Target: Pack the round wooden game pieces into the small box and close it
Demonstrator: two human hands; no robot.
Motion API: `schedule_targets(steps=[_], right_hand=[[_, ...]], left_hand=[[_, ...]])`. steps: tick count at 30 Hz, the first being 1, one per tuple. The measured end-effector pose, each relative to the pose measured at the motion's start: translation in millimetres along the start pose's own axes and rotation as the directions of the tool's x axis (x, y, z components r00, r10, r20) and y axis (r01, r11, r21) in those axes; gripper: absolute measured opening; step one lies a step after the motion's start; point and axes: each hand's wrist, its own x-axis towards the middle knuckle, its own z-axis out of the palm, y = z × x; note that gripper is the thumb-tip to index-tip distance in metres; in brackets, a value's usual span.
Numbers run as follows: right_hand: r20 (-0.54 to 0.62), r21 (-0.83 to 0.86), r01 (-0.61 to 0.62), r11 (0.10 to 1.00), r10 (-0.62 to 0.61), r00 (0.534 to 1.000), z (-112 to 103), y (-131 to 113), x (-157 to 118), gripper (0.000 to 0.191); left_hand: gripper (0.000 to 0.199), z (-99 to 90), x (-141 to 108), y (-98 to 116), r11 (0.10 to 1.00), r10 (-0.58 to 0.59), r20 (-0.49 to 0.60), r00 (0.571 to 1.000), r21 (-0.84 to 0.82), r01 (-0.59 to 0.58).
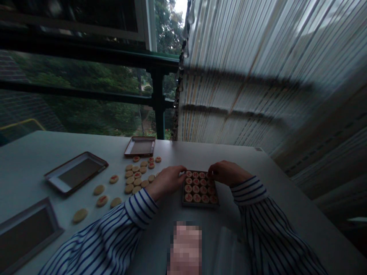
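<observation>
A shallow square box (200, 204) stands on the table, filled with rows of round wooden Chinese chess pieces (196, 189) marked in red. My left hand (168, 181) reaches to its far left corner, thumb and forefinger closed around the edge. At the far right corner, the bent fingers of my right hand (228, 172) close on the box and partly cover a corner piece. Left of the box lies a cluster of loose chess pieces (135, 179), most of them blank side up, a few showing red characters.
Several more loose pieces (80, 215) are scattered to the left on the white table (246, 225). Three shallow trays or lids lie there: one at the back (140, 154), one at left (77, 183), one at near left (59, 229). A string curtain (229, 88) hangs beyond the table, beside a green railing (157, 88).
</observation>
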Motion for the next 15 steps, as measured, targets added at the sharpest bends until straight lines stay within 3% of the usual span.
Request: schedule_targets(steps=[15], right_hand=[[0.021,0.004,0.002,1.000,-0.002,1.000,-1.0,-0.7,-1.1,0.026]], left_hand=[[0.036,1.7,0.2,-3.5,1.000,0.004,-0.002,1.000,0.019,-0.004]])
